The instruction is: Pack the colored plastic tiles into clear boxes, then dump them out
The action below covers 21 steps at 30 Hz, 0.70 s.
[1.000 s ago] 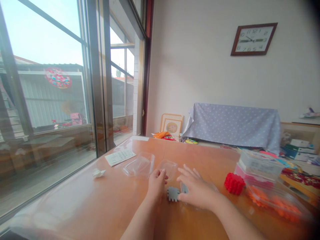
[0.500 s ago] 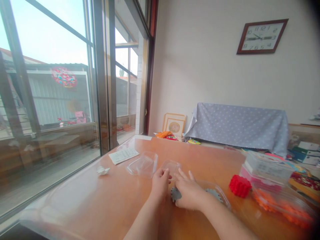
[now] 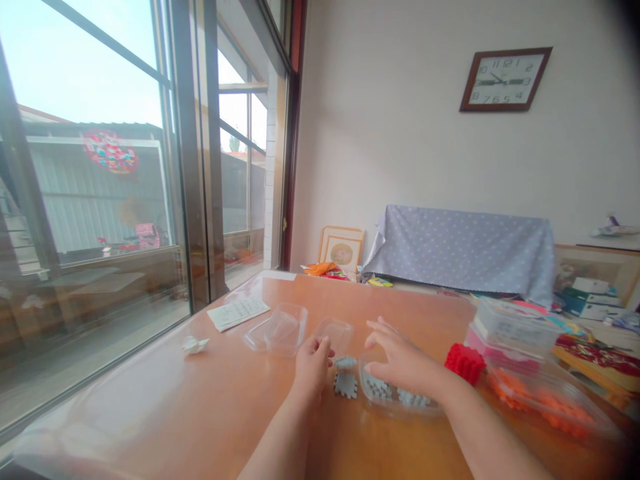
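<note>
My left hand [image 3: 313,359] is closed in a loose pinch above the table; whatever its fingers hold, if anything, is hidden. Just to its right lies a flat grey piece with toothed edges [image 3: 346,385], and a second pale grey piece [image 3: 345,362] lies right behind it. My right hand [image 3: 397,353] hovers with fingers apart over a clear plastic tray [image 3: 367,399]. Inside that tray are several grey toothed pieces [image 3: 413,397], partly covered by the hand.
Clear plastic containers [image 3: 290,323], a clear lid [image 3: 336,331], a written paper [image 3: 239,313] and a crumpled tissue [image 3: 195,345] lie leftward and behind. At right are a red ridged block [image 3: 465,363], a tray of orange pieces [image 3: 545,403] and a clear box [image 3: 515,327].
My right hand has lifted off the grey toothed piece and moved right, over the tray. That piece now lies uncovered. My left hand keeps its pose, and the camera view has turned slightly right.
</note>
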Each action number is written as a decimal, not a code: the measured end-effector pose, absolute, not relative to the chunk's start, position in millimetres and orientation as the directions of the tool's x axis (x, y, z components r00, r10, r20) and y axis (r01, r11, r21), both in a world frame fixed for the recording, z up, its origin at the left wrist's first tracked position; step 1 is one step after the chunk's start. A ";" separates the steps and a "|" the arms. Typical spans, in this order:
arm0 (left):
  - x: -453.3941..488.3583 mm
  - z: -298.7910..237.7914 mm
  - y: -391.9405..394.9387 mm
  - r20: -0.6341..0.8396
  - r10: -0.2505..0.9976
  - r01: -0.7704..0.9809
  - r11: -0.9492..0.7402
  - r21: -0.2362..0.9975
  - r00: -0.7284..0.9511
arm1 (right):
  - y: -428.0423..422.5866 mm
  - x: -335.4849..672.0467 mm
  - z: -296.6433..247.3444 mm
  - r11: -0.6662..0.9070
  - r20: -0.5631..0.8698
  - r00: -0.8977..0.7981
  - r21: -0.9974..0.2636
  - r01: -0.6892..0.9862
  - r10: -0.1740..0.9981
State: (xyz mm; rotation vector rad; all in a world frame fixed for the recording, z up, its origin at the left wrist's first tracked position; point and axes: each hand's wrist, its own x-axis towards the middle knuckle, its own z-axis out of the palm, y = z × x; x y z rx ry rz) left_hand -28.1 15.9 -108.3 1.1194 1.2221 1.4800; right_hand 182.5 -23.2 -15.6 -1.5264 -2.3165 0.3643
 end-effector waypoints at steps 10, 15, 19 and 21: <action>-28.5 -115.9 16.1 0.252 0.964 0.295 -0.216 0.931 -0.089 | -5.4 185.8 -44.5 0.348 0.295 -0.219 -0.517 0.782 0.930; -26.9 -109.0 -2.4 0.302 0.943 0.572 -0.327 0.752 0.142 | -2.8 197.4 -48.3 0.354 0.427 -0.102 -0.566 0.744 0.899; -25.5 -104.5 -7.3 0.271 0.930 0.739 -0.363 0.568 0.249 | -5.2 208.6 -56.0 0.315 0.419 -0.024 -0.643 0.699 0.908; -24.9 -105.4 -5.1 0.306 0.922 0.708 -0.380 0.595 0.237 | -6.3 213.1 -59.9 0.301 0.411 -0.003 -0.662 0.686 0.912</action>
